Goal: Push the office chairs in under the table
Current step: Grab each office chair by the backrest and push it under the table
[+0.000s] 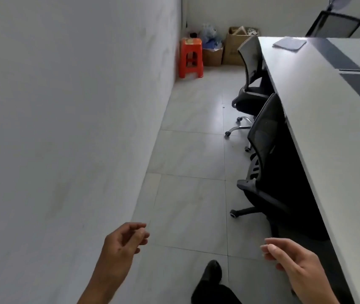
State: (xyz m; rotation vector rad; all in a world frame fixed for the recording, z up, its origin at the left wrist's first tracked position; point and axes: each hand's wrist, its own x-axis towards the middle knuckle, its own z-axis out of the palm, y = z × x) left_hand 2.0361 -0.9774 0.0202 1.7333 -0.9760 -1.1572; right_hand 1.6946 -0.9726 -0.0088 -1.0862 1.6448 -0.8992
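Two black mesh office chairs stand along the left edge of a long grey table [319, 119]. The near chair [262, 141] has its back against the table edge and its seat underneath. The far chair [250, 62] also sits close in, its chrome base showing on the floor. My left hand [123, 242] hangs low at the centre left, fingers loosely curled, holding nothing. My right hand [293, 262] is at the lower right, near the table's side, fingers loosely apart and empty. Neither hand touches a chair.
A white wall [65, 128] runs along the left, leaving a tiled aisle [190, 161]. An orange plastic stool [191, 57], cardboard boxes [234, 47] and bags stand in the far corner. A third chair back [334, 25] shows beyond the table. My dark shoe [212, 273] is below.
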